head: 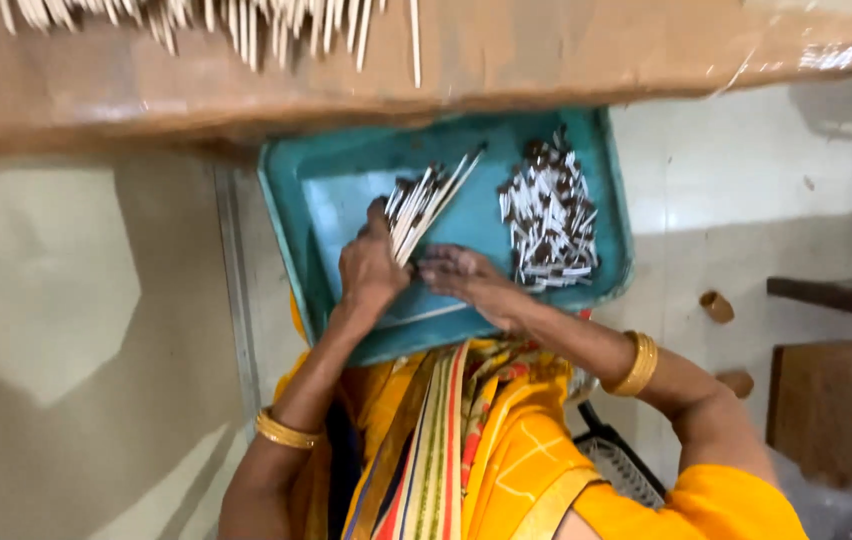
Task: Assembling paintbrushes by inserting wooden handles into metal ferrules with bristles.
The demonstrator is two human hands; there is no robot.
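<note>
Your left hand (371, 268) grips a bundle of dark-tipped white sticks (424, 205) over the teal tray's (291, 215) left half, while your right hand (466, 280) rests loosely curled beside it, near the heap (549, 218) by the right edge.

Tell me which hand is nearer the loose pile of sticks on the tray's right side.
Right. The right hand lies just beside the loose pile of sticks; the left hand grips a separate bundle of sticks, farther off.
</note>
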